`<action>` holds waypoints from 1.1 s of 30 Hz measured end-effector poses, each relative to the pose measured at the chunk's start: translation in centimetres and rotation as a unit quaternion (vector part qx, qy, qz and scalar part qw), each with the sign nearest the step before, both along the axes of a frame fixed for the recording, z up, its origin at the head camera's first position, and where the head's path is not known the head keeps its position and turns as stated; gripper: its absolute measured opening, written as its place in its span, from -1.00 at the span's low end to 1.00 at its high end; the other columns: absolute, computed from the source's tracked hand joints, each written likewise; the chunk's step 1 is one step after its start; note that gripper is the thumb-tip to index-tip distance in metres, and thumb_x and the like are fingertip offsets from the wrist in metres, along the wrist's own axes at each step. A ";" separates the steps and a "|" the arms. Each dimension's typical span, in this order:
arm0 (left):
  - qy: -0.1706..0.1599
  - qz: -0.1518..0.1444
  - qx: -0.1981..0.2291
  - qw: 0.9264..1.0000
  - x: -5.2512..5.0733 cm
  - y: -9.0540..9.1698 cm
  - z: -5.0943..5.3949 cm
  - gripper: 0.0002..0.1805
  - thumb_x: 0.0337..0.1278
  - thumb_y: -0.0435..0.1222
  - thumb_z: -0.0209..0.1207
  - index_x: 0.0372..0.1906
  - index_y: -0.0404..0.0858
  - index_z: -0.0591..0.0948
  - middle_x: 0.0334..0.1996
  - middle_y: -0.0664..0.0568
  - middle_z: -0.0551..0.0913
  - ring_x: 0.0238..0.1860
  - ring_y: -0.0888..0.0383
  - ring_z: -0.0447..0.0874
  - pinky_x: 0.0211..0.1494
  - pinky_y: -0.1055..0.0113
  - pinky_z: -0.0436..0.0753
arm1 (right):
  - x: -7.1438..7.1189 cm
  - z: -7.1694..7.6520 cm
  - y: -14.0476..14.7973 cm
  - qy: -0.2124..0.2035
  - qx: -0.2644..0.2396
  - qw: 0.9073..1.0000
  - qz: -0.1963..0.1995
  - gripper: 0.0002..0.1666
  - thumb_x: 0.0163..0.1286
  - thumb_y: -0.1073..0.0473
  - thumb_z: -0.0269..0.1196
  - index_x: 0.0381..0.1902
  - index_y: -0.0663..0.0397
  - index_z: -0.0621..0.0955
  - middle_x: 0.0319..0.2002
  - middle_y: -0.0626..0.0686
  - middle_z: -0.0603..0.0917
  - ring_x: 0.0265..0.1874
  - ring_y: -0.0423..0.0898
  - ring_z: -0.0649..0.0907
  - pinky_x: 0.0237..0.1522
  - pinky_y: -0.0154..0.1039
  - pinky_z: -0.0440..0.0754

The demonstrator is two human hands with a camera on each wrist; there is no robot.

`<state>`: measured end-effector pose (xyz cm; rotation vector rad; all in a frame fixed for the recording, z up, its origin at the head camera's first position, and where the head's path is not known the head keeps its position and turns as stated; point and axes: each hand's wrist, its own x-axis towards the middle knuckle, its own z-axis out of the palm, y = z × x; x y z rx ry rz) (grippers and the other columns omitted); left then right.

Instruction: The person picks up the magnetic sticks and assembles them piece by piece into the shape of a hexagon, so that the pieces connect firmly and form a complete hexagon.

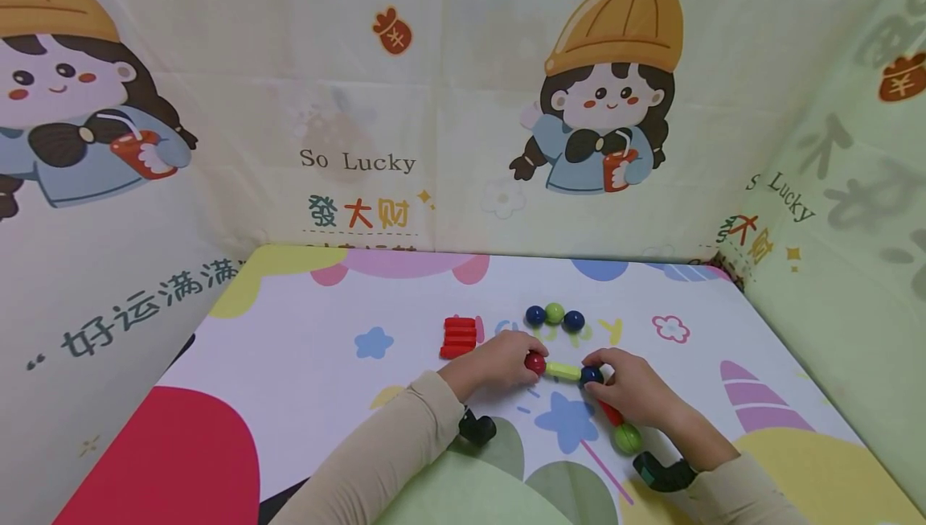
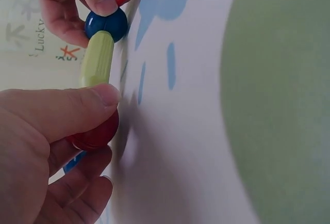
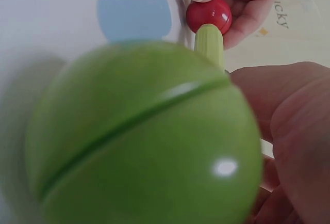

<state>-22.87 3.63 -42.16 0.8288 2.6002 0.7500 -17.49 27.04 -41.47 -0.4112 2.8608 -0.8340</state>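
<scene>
My left hand point(image 1: 501, 362) pinches a red ball point(image 1: 535, 362) between thumb and fingers. From that ball a yellow-green rod point(image 1: 563, 371) runs to a dark blue ball point(image 1: 591, 375), which my right hand point(image 1: 631, 387) grips. A red rod point(image 1: 611, 412) leads from the blue ball toward the front, ending in a green ball point(image 1: 627, 438). In the right wrist view the green ball point(image 3: 144, 136) looms large and hides the blue ball. The left wrist view shows the yellow-green rod point(image 2: 98, 59) meeting the blue ball point(image 2: 106, 25).
Several red rods point(image 1: 459, 337) lie side by side left of my left hand. Behind the hands, two dark blue balls point(image 1: 574, 321) flank a green ball point(image 1: 554, 313). A printed cloth point(image 1: 311, 364) covers the table, with printed curtains point(image 1: 463, 107) around it.
</scene>
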 end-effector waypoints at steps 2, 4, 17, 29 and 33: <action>0.001 -0.001 0.000 1.000 0.0 0.1 0.0 -0.56 0.18 -0.30 0.38 0.18 -0.13 0.64 -0.06 0.11 0.61 -0.09 0.22 0.48 -0.15 0.50 0.57 | 0.0 0.0 0.0 0.002 -0.001 1.000 0.002 -0.62 0.27 0.19 0.42 0.03 0.15 0.65 -0.10 0.04 0.63 -0.37 -0.12 0.55 -0.34 -0.29 0.60; -0.002 0.001 0.002 1.000 0.1 0.1 0.0 -0.56 0.18 -0.30 0.39 0.18 -0.13 0.64 -0.07 0.12 0.61 -0.09 0.22 0.48 -0.15 0.50 0.57 | 0.0 0.1 0.0 0.003 -0.001 1.000 0.003 -0.62 0.27 0.19 0.42 0.03 0.15 0.64 -0.10 0.04 0.63 -0.37 -0.12 0.55 -0.35 -0.29 0.60; -0.005 0.001 0.000 1.000 0.0 0.1 -0.2 -0.56 0.17 -0.28 0.39 0.17 -0.12 0.64 -0.09 0.13 0.60 -0.10 0.22 0.48 -0.17 0.48 0.58 | -0.1 0.0 0.0 0.002 0.004 1.000 -0.012 -0.63 0.29 0.20 0.39 0.03 0.16 0.63 -0.13 0.02 0.63 -0.33 -0.09 0.56 -0.27 -0.27 0.62; 0.016 -0.001 -0.011 1.000 0.0 -0.3 0.1 -0.44 0.18 -0.24 0.39 0.29 -0.14 0.55 0.06 0.10 0.60 0.04 0.20 0.51 -0.06 0.46 0.59 | 0.1 -0.3 0.2 0.025 0.020 0.999 -0.024 -0.63 0.27 0.16 0.40 -0.01 0.19 0.63 -0.19 0.03 0.64 -0.35 -0.09 0.55 -0.24 -0.20 0.63; 0.024 0.001 -0.016 1.000 -0.3 -1.6 1.0 -0.46 0.20 -0.24 0.37 0.29 -0.17 0.56 0.13 0.06 0.60 0.18 0.13 0.51 0.16 0.35 0.54 | 0.1 -0.2 0.2 0.018 0.033 0.999 -0.032 -0.60 0.27 0.11 0.42 -0.01 0.19 0.63 -0.18 0.02 0.64 -0.35 -0.10 0.55 -0.24 -0.18 0.63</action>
